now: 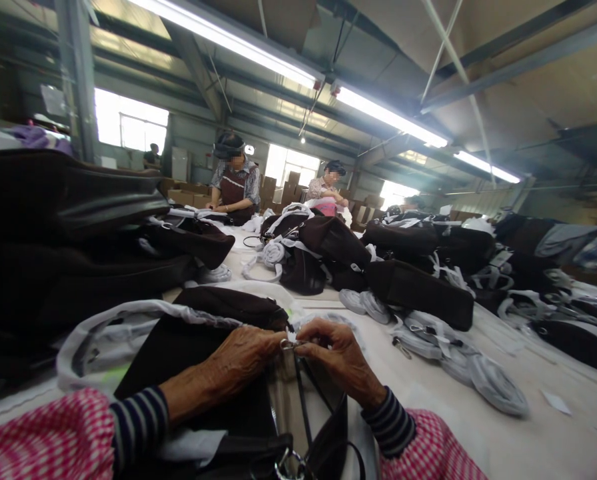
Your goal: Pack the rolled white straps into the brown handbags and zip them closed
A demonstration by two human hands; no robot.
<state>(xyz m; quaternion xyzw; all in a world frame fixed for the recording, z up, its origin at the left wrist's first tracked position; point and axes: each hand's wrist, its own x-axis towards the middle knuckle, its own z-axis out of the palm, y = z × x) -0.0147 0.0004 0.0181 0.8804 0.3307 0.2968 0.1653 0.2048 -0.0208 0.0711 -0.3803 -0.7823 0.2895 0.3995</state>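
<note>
Metal fitting (287, 345) was pinched at the top of a black bag (233, 413)

The black bag lay toward the near edge of the table (498, 447), its top facing the person, with the metal fitting at the end farther from them. The right hand (336, 353) pinched that fitting between thumb and forefinger. The left hand (233, 363) reached across the bag, its fingertips right beside the fitting; whether they gripped it or only the bag's rim could not be told. A beige strip (289, 393) ran from the hands toward the near edge, where a shiny clasp (289, 463) hung. A white-wrapped handle (78, 337) looped out on the bag's left side.

Dark bags (78, 220) were stacked high along the table's left edge. More bags (333, 240) were heaped toward the far edge, and coiled, wrapped straps (498, 390) lay to the right of the hands, near a white scrap (556, 402). Beyond the far edge stood one co-worker (233, 177) in a dark apron and another (327, 188) behind something pink.
</note>
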